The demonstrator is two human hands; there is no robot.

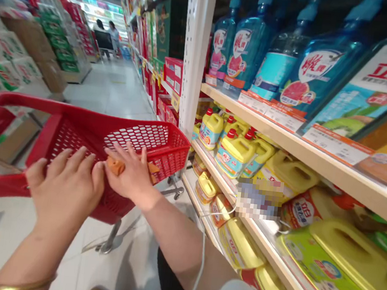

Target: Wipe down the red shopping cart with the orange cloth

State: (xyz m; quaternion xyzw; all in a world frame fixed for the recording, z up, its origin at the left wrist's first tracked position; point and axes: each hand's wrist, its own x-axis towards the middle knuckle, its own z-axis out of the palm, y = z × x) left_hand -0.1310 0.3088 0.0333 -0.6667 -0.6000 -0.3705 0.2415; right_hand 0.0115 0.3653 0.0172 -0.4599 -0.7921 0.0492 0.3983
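Observation:
My left hand (66, 186) is at the near side of a red shopping cart (145, 142), fingers stretched out. I cannot tell whether it touches the cart. My right hand (127, 172) reaches over the cart with its fingers spread, back of the hand up. A small orange-brown object (115, 166) shows beside and partly under it, with more orange on the hand's other side. Its kind is unclear, and the palm is hidden. The cart has perforated basket walls and stands left of the shelf.
Blue pump bottles (248, 49) of liquid soap line the upper shelf (286, 127) on the right. Yellow jugs (236, 152) fill the lower shelves. A white cable (201, 257) hangs near my right arm. Stacked cartons (19, 50) flank the aisle floor (116, 85); people (111, 35) are far back.

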